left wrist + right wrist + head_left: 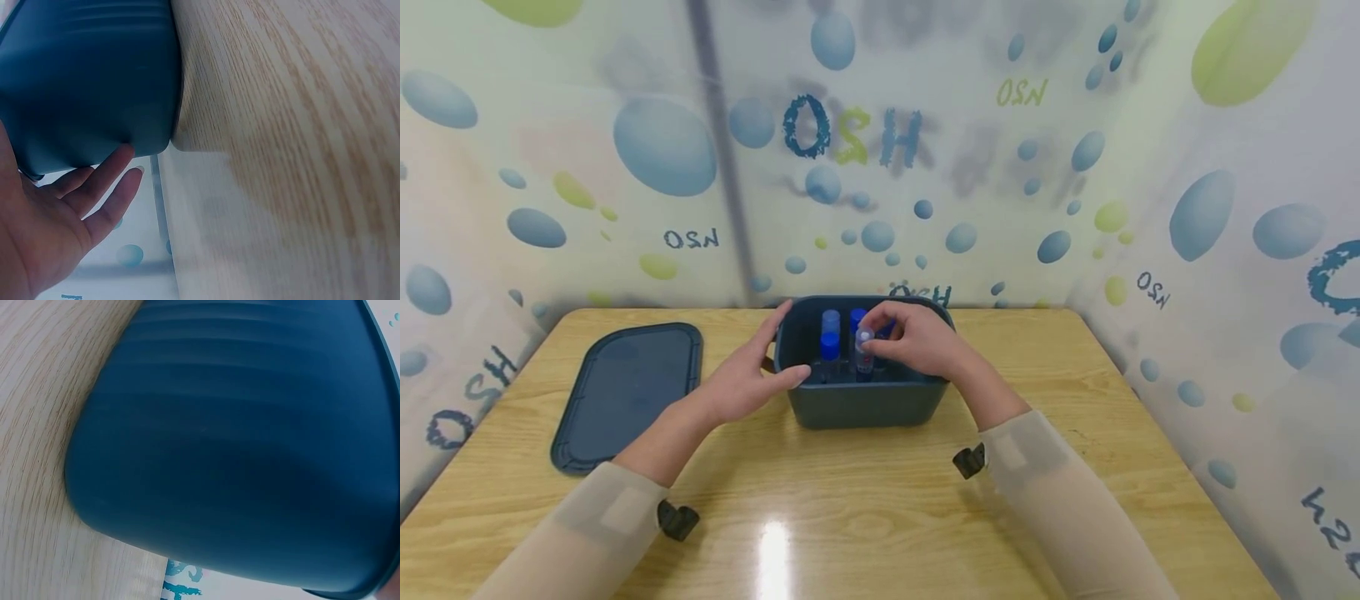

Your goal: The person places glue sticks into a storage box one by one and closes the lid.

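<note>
A dark blue plastic bin stands on the wooden table at the middle of the head view. Inside it are several small bottles with blue caps. My right hand reaches over the bin's right side and pinches a small clear bottle by its pale top between thumb and fingers. The bottle is upright inside the bin. At the bin's left end lies my left hand, its thumb along the front left rim. In the left wrist view its loosely extended fingers touch the bin's outer wall.
A dark blue lid lies flat on the table left of the bin. The wooden tabletop extends in front of it. Behind and to the sides hang pale curtains with blue and green drop prints.
</note>
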`<action>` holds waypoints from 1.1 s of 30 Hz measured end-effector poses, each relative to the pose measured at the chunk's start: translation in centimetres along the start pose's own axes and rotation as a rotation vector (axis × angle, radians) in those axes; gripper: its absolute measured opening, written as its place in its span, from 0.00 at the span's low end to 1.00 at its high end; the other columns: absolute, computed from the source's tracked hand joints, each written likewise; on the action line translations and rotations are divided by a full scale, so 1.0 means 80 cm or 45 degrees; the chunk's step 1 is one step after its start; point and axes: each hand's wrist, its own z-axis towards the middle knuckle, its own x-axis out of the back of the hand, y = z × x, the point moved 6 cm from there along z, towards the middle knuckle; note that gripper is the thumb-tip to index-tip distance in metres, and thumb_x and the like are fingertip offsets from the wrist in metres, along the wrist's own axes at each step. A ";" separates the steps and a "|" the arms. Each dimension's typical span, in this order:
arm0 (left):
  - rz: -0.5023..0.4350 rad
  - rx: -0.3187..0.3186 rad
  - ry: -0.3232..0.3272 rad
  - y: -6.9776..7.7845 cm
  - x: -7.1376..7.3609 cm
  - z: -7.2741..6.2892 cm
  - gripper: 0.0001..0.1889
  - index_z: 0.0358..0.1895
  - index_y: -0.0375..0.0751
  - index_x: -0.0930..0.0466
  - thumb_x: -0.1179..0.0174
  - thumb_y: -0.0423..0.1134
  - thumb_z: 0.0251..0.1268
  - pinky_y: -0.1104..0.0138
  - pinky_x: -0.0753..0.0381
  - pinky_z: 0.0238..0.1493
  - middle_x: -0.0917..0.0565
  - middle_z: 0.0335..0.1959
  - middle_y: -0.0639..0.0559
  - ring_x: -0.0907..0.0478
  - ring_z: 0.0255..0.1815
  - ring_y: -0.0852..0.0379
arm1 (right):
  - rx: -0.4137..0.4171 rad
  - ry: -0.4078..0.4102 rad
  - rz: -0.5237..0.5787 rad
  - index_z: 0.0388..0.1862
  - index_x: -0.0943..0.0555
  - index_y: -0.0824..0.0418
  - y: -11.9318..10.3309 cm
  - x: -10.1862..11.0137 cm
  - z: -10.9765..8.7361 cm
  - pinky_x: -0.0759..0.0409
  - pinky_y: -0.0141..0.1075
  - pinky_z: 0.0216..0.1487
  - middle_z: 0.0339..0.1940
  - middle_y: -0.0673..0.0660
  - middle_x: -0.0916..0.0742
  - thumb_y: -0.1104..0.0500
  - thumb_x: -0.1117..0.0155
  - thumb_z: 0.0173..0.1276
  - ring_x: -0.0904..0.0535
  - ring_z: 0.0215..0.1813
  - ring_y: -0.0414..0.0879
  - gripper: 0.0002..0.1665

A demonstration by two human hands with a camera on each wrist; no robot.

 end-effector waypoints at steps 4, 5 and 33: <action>0.002 -0.001 -0.002 0.000 0.000 0.000 0.54 0.92 0.69 0.70 0.38 0.65 0.80 0.53 0.13 0.52 0.47 0.91 0.36 0.17 0.62 0.39 | -0.011 -0.014 -0.038 0.59 0.13 0.50 0.000 -0.002 0.001 0.17 0.41 0.47 0.57 0.52 0.10 0.51 0.26 0.78 0.17 0.42 0.48 0.15; 0.001 -0.003 -0.003 0.000 0.000 0.000 0.54 0.92 0.69 0.70 0.38 0.65 0.80 0.52 0.13 0.52 0.47 0.91 0.36 0.17 0.62 0.39 | -0.015 -0.018 -0.042 0.60 0.13 0.50 0.000 -0.002 0.001 0.17 0.40 0.48 0.58 0.52 0.10 0.51 0.26 0.78 0.17 0.42 0.49 0.15; -0.009 -0.020 0.006 0.000 0.000 0.000 0.54 0.92 0.68 0.69 0.38 0.64 0.79 0.59 0.14 0.48 0.46 0.90 0.37 0.17 0.61 0.40 | -0.015 -0.070 -0.132 0.60 0.13 0.51 -0.004 -0.009 0.003 0.17 0.40 0.50 0.60 0.52 0.09 0.51 0.27 0.79 0.17 0.41 0.49 0.15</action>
